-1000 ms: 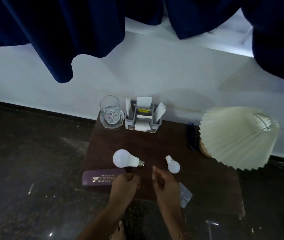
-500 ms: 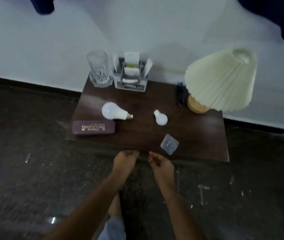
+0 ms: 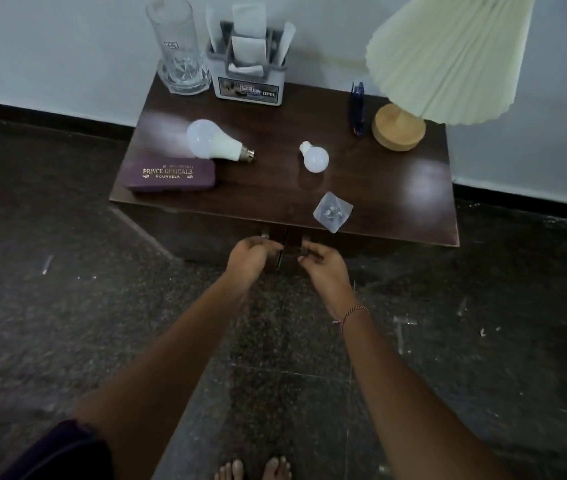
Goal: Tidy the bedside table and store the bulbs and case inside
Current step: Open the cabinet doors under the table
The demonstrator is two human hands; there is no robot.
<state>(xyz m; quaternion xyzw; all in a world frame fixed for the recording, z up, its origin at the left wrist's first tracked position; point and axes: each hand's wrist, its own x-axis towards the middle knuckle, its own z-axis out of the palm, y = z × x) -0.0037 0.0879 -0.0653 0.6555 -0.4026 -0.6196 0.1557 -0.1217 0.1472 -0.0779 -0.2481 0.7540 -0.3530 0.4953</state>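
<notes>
On the dark wooden bedside table (image 3: pixel 396 188) lie a large white bulb (image 3: pixel 211 140), a small white bulb (image 3: pixel 315 157) and a maroon spectacle case (image 3: pixel 171 174) with gold lettering at the front left. Below the table's front edge, my left hand (image 3: pixel 252 256) curls around the left door handle (image 3: pixel 265 233). My right hand (image 3: pixel 323 263) curls around the right door handle (image 3: pixel 305 243). A narrow dark gap shows between the two doors. What is inside the table is hidden.
A tall glass (image 3: pixel 179 50) and a grey tissue holder (image 3: pixel 249 71) stand at the back by the wall. A pleated lamp (image 3: pixel 448 53) on a round wooden base and a blue pen (image 3: pixel 356 105) are at the right. A small clear packet (image 3: pixel 332 211) lies near the front edge.
The view has tilted down and come closer. Both hands have dropped from the tabletop's front edge to the door handles below it. The things on the table have not moved.
</notes>
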